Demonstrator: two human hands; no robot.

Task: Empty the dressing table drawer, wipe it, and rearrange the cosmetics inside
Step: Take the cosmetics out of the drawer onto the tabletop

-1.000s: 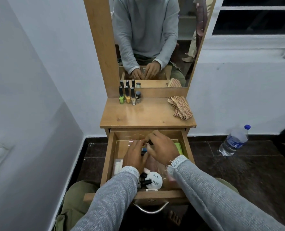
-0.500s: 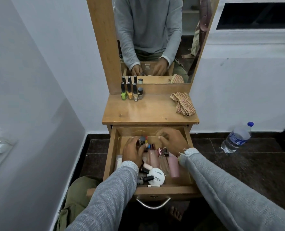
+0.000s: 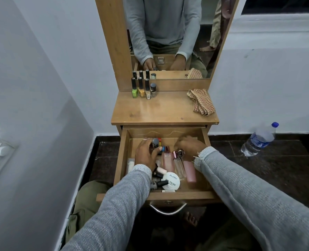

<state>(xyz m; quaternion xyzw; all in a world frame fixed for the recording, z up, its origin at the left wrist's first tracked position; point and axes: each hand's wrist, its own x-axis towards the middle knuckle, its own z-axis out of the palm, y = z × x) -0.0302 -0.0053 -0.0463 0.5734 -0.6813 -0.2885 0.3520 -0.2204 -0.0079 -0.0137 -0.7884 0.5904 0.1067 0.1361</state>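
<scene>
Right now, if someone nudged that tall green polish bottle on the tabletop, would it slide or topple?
The green bottle would probably tip rather than slide: it stands upright, narrow, with a long black cap above a small base. It stands close beside the yellow bottle, so it might knock that over too. It looks like glass, so likely hard and smooth, perhaps slippery on the glossy tabletop.

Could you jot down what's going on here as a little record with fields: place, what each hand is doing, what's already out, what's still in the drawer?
place: wooden dressing table with mirror, drawer pulled open
left hand: grips a grey-capped bottle in the drawer
right hand: curled at the drawer's back; what it holds is hidden
already out: four nail polish bottles on the tabletop
cloth: checked cloth, tabletop right
still in drawer: pink bottles, round white nail polish remover tub, small dark bottles
floor: water bottle
</scene>
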